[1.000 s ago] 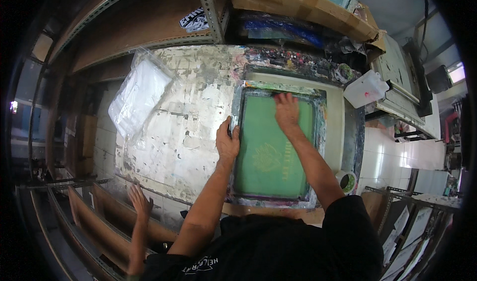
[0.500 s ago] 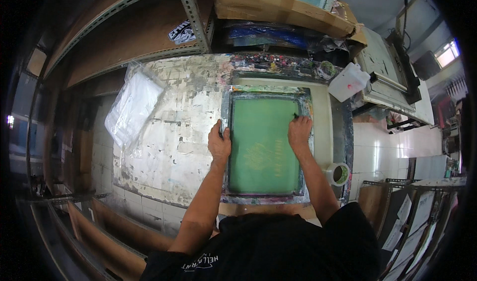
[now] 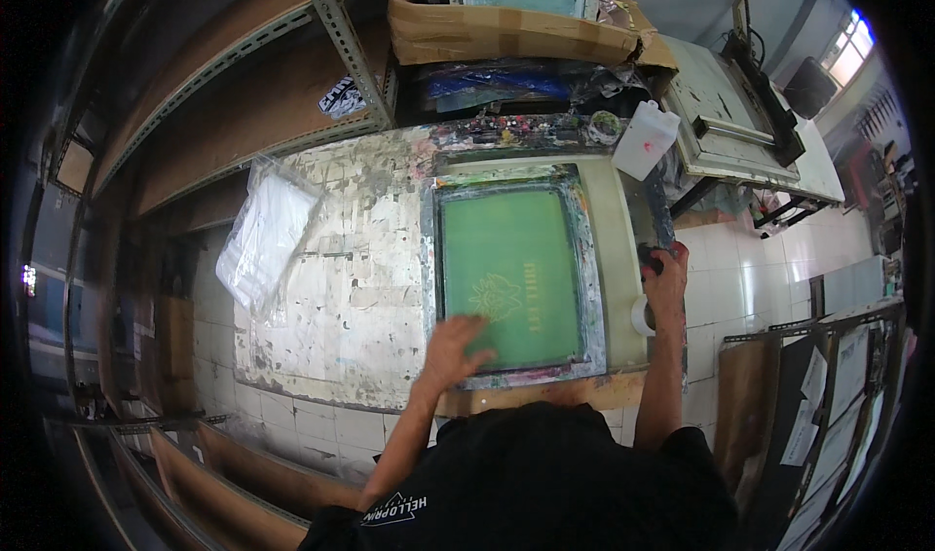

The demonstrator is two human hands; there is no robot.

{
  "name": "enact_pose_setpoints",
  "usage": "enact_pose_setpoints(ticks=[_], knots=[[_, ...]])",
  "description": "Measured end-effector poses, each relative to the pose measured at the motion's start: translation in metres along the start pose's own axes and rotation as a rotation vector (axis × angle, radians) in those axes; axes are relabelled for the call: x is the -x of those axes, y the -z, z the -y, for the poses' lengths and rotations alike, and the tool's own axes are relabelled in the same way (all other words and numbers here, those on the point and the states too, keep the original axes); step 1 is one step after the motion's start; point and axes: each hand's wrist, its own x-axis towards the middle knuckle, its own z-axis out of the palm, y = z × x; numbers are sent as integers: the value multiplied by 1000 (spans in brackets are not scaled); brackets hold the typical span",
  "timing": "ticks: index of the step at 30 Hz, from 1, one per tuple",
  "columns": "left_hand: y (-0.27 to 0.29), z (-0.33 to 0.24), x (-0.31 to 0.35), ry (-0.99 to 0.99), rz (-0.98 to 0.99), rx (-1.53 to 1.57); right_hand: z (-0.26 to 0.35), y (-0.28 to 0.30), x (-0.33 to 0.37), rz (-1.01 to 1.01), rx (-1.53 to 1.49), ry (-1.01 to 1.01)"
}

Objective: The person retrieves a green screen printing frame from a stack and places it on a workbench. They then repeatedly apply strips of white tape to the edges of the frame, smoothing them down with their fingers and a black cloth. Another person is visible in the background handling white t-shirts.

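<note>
A screen-printing frame point(image 3: 590, 288) with green mesh point(image 3: 506, 230) and a pale design lies on the worktable. Over its lower left corner hovers my left hand point(image 3: 454, 352), a little blurred, fingers apart and holding nothing. Whether it touches the mesh I cannot tell. My right hand point(image 3: 668, 280) is at the table's right edge, its fingers closed around a small dark object point(image 3: 650, 257), mostly hidden, whose kind I cannot make out. Just beside that hand is a roll of tape point(image 3: 641, 315), partly covered by my wrist.
A clear bag of folded white material point(image 3: 265, 244) lies on the paint-worn tabletop point(image 3: 365, 259) at left. A white plastic jug point(image 3: 646, 140) and another tape roll point(image 3: 605, 126) stand at the back right. Behind are a cardboard box point(image 3: 516, 37) and metal-framed shelving point(image 3: 341, 45).
My right hand has moved off the frame to the table's right edge. My left hand has left the frame's left side and come down over its lower left corner. The view has shifted.
</note>
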Motion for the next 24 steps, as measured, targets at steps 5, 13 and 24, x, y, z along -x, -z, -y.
enact_pose_setpoints(ticks=[5, 13, 24], knots=[[-19, -31, 63, 81, 156, 96, -5, 16, 44, 33, 88, -72], [-28, -24, 66, 275, -30, 385, -20, 52, 112, 289, 350, -26], [32, -64, -53, 252, -111, 670, 86, 72, 82, 487, -407, 144]])
